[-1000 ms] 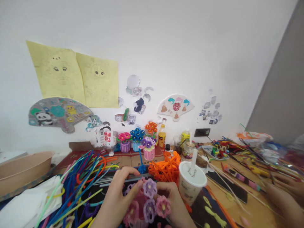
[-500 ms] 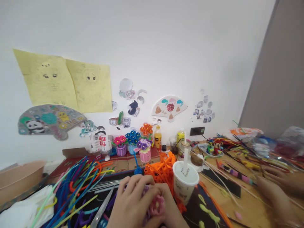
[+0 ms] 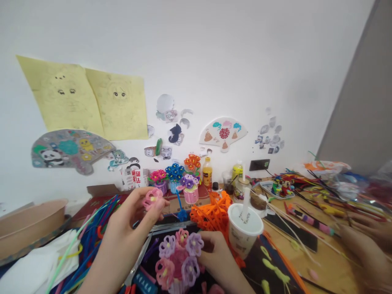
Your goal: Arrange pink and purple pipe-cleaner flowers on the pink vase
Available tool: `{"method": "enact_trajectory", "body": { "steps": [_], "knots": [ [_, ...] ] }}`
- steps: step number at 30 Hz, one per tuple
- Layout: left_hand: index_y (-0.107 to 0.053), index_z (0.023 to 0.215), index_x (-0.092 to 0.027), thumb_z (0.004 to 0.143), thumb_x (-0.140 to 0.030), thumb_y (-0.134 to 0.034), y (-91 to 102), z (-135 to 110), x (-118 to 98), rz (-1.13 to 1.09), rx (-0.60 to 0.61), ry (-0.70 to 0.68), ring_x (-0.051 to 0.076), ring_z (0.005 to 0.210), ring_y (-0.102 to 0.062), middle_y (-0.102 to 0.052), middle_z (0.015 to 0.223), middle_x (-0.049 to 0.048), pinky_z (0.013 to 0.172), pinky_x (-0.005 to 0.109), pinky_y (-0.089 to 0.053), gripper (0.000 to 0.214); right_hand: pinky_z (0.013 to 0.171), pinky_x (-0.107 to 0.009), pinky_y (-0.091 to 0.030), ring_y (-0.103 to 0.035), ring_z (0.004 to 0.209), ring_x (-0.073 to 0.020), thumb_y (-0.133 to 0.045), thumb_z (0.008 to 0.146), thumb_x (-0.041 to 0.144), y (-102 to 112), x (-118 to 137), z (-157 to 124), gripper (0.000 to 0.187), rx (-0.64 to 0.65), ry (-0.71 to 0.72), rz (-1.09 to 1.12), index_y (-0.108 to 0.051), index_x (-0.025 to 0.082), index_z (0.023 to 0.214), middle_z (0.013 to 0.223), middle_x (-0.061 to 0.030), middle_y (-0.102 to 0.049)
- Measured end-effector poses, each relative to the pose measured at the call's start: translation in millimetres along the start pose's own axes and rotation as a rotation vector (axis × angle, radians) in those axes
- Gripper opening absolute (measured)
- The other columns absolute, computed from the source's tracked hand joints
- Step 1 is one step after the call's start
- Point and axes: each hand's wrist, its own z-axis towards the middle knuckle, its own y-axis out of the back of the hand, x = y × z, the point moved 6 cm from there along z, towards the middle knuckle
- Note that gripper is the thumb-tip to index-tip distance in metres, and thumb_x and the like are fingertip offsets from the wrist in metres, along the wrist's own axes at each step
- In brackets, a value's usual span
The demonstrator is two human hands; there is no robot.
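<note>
My left hand (image 3: 139,218) is raised and pinches a single pink pipe-cleaner flower (image 3: 153,199) with a pale centre. Lower down, my right hand (image 3: 214,255) grips the right side of a small pot of pipe-cleaner flowers (image 3: 180,261), with pink and lilac blooms set in a ring. The middle of the ring shows fuzzy pink with no bloom on it. My right fingertips are partly hidden behind a lilac flower. Scissors (image 3: 136,265) lie below my left forearm, partly covered by it.
A lidded cup with a straw (image 3: 245,228) stands close to my right hand, beside a heap of orange strips (image 3: 211,212). Finished flower pots (image 3: 191,194) line the back. Coloured pipe cleaners (image 3: 101,228) lie at left. A co-worker's hands (image 3: 364,241) are at far right.
My hands were together around the flowers; now they are apart. My left hand has moved up and left with one pink flower, and the flower pot has come into view.
</note>
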Motion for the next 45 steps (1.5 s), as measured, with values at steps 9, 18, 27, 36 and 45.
{"method": "enact_trajectory", "body": {
  "steps": [9,18,27,36,45],
  "knots": [
    [-0.054,0.088,-0.021,0.08,-0.065,-0.049,-36.1,14.6,50.3,0.07,0.22,0.12,0.021,0.064,-0.065,-0.066,0.064,0.0005,0.063,0.031,-0.047,0.045,0.054,-0.019,-0.034,-0.04,0.055,-0.0083,-0.069,0.06,0.014,-0.7,-0.1,1.1,0.004,0.036,-0.02,0.018,-0.07,0.012,0.056,0.051,0.0055,-0.05],
    [-0.057,0.084,-0.021,0.083,-0.057,-0.05,-53.6,11.2,60.1,0.042,0.402,0.121,0.019,0.06,-0.061,-0.064,0.067,0.0016,0.057,0.028,-0.045,0.037,0.057,-0.022,-0.041,-0.052,0.058,-0.0129,-0.068,0.06,0.016,-0.6,-2.1,-1.3,0.009,0.017,-0.043,-0.028,-0.075,0.014,0.064,0.059,0.0004,-0.064],
    [-0.055,0.084,-0.021,0.083,-0.057,-0.049,-56.1,8.3,57.4,0.033,0.435,0.135,0.019,0.062,-0.06,-0.063,0.067,0.0017,0.057,0.027,-0.045,0.037,0.056,-0.021,-0.041,-0.053,0.059,-0.0135,-0.064,0.059,0.013,4.9,-8.5,-2.3,0.011,-0.001,-0.069,-0.054,-0.073,0.014,0.064,0.057,0.0012,-0.061],
    [-0.056,0.084,-0.021,0.083,-0.054,-0.049,-54.2,8.1,51.1,0.079,0.438,0.1,0.017,0.061,-0.056,-0.059,0.065,-0.0009,0.056,0.025,-0.038,0.034,0.06,-0.022,-0.042,-0.055,0.061,-0.0143,-0.064,0.058,0.013,3.6,-6.6,-1.1,0.013,-0.008,-0.059,-0.046,-0.074,0.013,0.065,0.06,0.0004,-0.065],
    [-0.055,0.078,-0.019,0.081,-0.046,-0.055,-64.3,5.9,69.8,0.155,0.58,0.118,0.012,0.061,-0.046,-0.053,0.064,-0.005,0.056,0.023,-0.029,0.027,0.055,-0.02,-0.037,-0.047,0.055,-0.0102,-0.063,0.057,0.012,0.4,0.2,-0.1,0.005,0.024,-0.051,0.018,-0.068,0.013,0.058,0.054,0.0037,-0.057]
  ]
}}
